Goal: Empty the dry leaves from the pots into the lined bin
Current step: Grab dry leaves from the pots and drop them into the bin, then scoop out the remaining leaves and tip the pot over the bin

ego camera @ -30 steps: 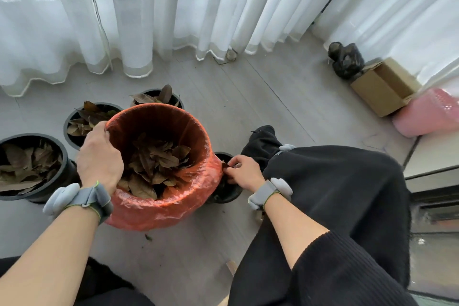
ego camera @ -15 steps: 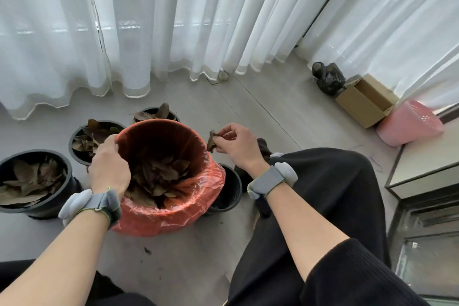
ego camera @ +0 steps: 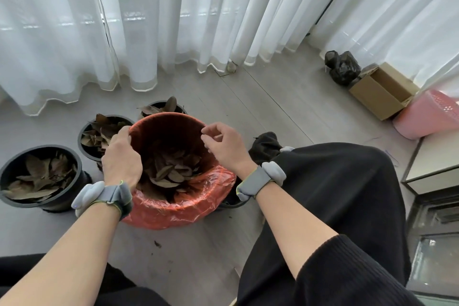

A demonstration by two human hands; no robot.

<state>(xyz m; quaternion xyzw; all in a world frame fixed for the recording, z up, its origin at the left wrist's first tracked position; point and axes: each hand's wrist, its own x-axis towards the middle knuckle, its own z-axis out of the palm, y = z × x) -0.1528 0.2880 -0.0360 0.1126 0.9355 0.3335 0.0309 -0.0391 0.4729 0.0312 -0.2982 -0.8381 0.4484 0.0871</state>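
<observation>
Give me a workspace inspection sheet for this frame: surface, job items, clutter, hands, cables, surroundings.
Surface: grey plank floor; dark leaf crumbs in front of the bin.
Job's things: round bin with orange plastic liner, dry brown leaves inside. Large black plastic pot, mid-size black pot and small black pot left and behind, all holding leaves. Fourth black pot mostly hidden at the right.
Clutter: black plastic bag, open cardboard box, pink plastic basket.
Hands: left hand grips the bin's left rim; right hand over the right rim, fingers curled, hold unclear.
Cables: nothing seen.
Surroundings: white sheer curtains, low white cabinet.
</observation>
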